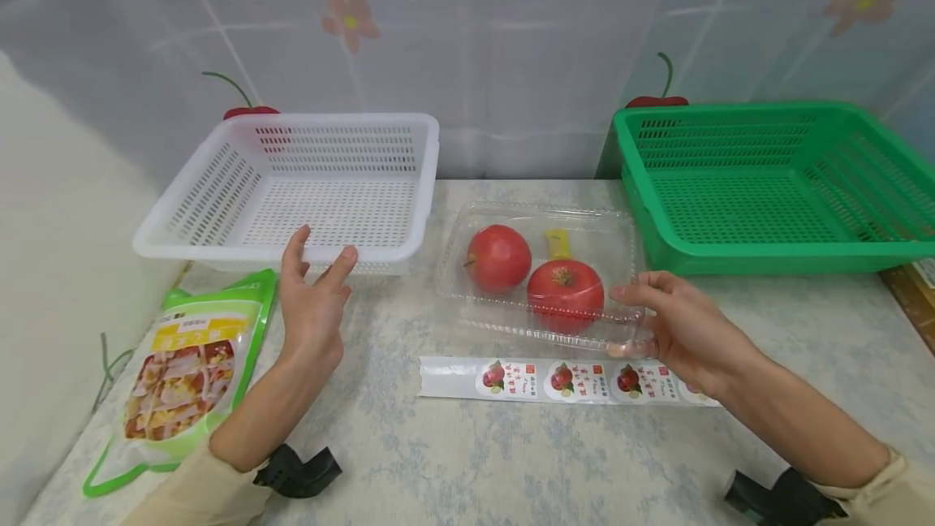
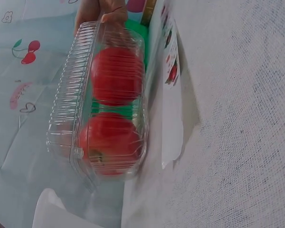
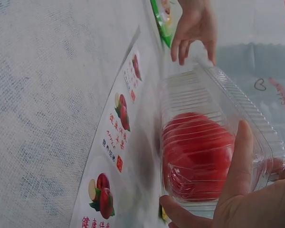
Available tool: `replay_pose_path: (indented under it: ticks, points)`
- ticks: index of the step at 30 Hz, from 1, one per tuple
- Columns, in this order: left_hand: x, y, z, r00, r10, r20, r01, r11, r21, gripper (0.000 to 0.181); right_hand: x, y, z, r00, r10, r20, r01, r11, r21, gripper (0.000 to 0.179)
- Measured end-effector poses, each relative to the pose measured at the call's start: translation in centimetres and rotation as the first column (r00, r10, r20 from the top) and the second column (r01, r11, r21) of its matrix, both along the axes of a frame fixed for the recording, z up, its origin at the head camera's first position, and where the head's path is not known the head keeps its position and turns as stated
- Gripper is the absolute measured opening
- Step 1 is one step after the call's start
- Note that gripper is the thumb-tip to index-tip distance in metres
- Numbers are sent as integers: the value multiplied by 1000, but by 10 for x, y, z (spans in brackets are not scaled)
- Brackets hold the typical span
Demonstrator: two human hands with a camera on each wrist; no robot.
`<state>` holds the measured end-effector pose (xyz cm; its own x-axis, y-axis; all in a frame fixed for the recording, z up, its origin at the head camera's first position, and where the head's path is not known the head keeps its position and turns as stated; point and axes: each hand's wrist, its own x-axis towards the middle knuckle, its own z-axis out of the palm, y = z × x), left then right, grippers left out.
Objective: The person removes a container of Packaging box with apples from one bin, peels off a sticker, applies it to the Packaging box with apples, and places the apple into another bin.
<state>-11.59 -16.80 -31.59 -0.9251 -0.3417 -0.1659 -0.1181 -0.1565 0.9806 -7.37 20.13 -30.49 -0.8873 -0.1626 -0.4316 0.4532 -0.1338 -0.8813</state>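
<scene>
My right hand grips the right end of a clear plastic clamshell box, thumb on top. Through the plastic show two red apples, one at the left and one nearer the front, plus a small yellow packet. In the left wrist view the box's ribbed lid lies over the apples. To the left of the box, my left hand is held with fingers spread and nothing in it. Its fingertips overlap the front rim of the white basket in the head view.
A strip of round apple stickers lies in front of the box. A green basket stands at the back right. At the left lies a green-edged food bag. A printed curtain hangs behind the table.
</scene>
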Motion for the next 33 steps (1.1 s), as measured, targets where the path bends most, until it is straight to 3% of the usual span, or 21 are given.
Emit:
replay_pose_path:
  ticks: [7,11,19,33]
  points:
    - [0,0,-1,1000,-4,-8,3,1000,-14,74,-4,0,-8,997,81,-8,-81,996,25,45]
    - [0,0,-1,1000,-8,-10,8,1000,-19,73,-10,4,-13,994,113,-11,-112,991,69,53]
    - [1,-1,-4,1000,-16,-23,16,1000,-18,73,-19,10,-20,991,129,-29,-123,981,150,67]
    - [2,-1,-7,999,-32,-38,30,998,-49,75,-19,3,-17,992,109,-59,-92,968,235,83]
